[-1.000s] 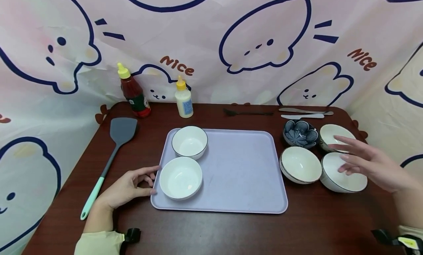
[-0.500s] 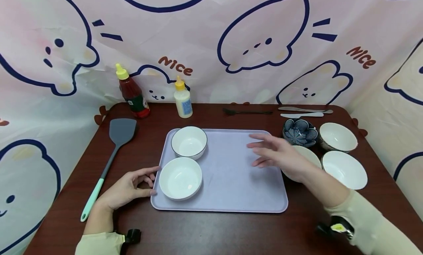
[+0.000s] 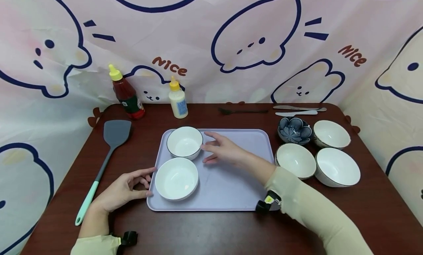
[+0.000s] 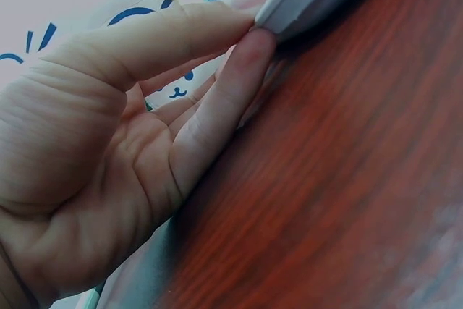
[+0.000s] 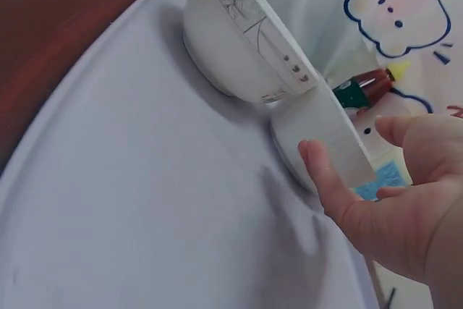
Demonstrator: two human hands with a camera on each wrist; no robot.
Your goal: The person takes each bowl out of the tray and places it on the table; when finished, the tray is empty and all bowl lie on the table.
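The left hand (image 3: 127, 187) is rested, spread, against the tray (image 3: 224, 190); beside its rear bowl (image 3: 184, 142), the right hand (image 3: 223, 150) is spread.

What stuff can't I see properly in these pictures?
Head view: any writing on the red bottle is too small to read.
Head view: the right arm hides part of the tray.
Head view: the front bowl hides some of the back bowl.
Left wrist view: the top edge cuts off most of the tray.
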